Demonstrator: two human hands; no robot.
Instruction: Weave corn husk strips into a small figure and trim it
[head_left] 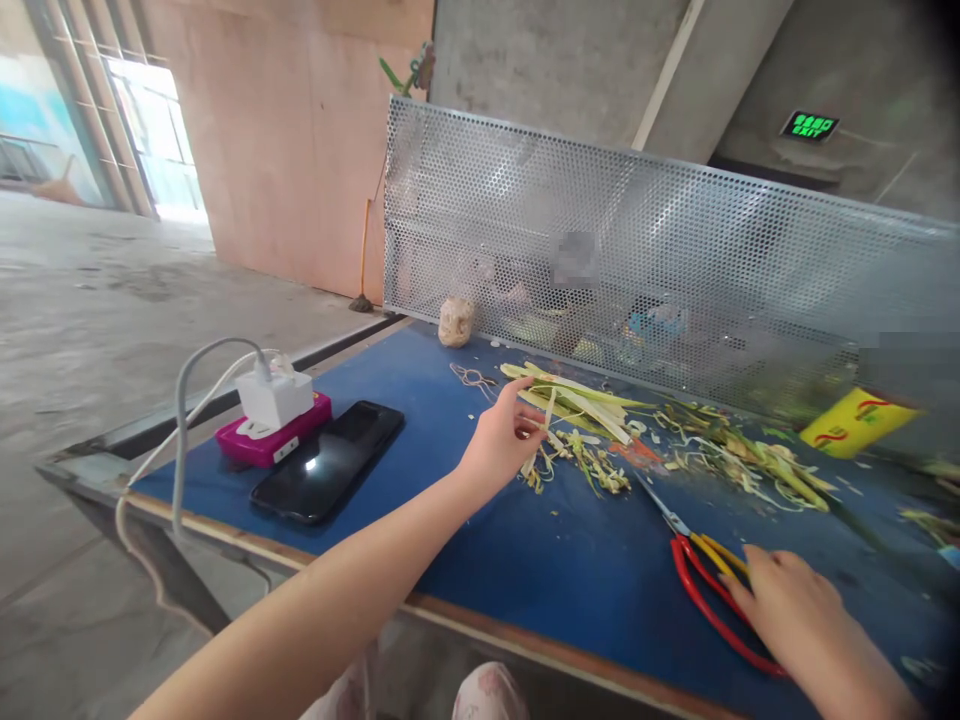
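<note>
My left hand (501, 440) is over the middle of the blue table. Its thumb and fingers are pinched round a thin pale-green leaf strip (550, 408). Just beyond the fingers lies a pile of long, flat green and yellowish leaf strips (592, 400). Small curled trimmings (592, 465) are scattered in front of that pile. At the right, my right hand (799, 610) is closed at the handles of a pair of scissors (686, 545) with red and yellow grips. The blades point away toward the trimmings, and part of the handles is hidden by the hand.
On the blue table (510, 570) a black phone (330, 460) lies left, beside a magenta power strip (274, 435) with a white plug and cables. More plant scraps (750, 465) and a yellow packet (859, 422) are at right. A perforated metal panel (637, 250) borders the back.
</note>
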